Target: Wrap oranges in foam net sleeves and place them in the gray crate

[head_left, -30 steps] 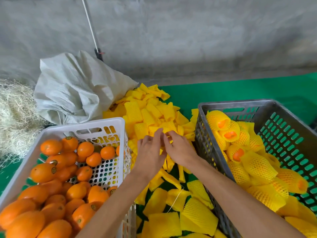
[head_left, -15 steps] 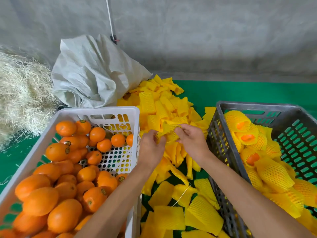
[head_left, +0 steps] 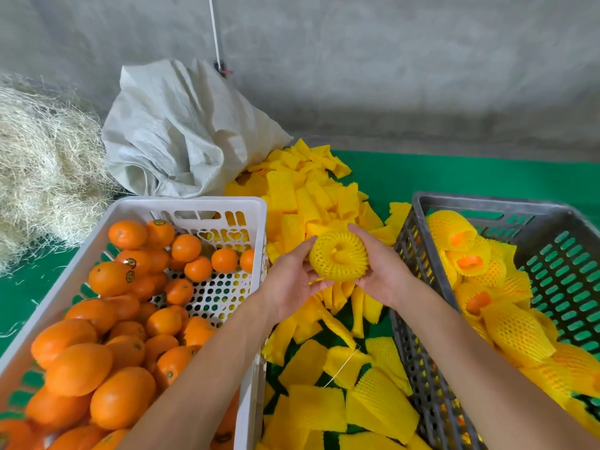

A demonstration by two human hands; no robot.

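Mid-frame, the left hand (head_left: 289, 284) and right hand (head_left: 383, 271) together grasp a yellow sleeve (head_left: 338, 254), bunched into a ring, above the loose sleeve pile (head_left: 311, 196). Bare oranges (head_left: 107, 319) fill the white crate (head_left: 194, 206) at lower left; wrapped ones (head_left: 516, 329) lie in the gray crate (head_left: 487, 203) at right.

A green mat (head_left: 454, 177) carries a white crate (head_left: 181, 204) at lower left, a gray crate (head_left: 487, 203) at right, loose yellow foam sleeves (head_left: 311, 196) between, and straw (head_left: 42, 164) and a sack (head_left: 181, 131) at upper left.
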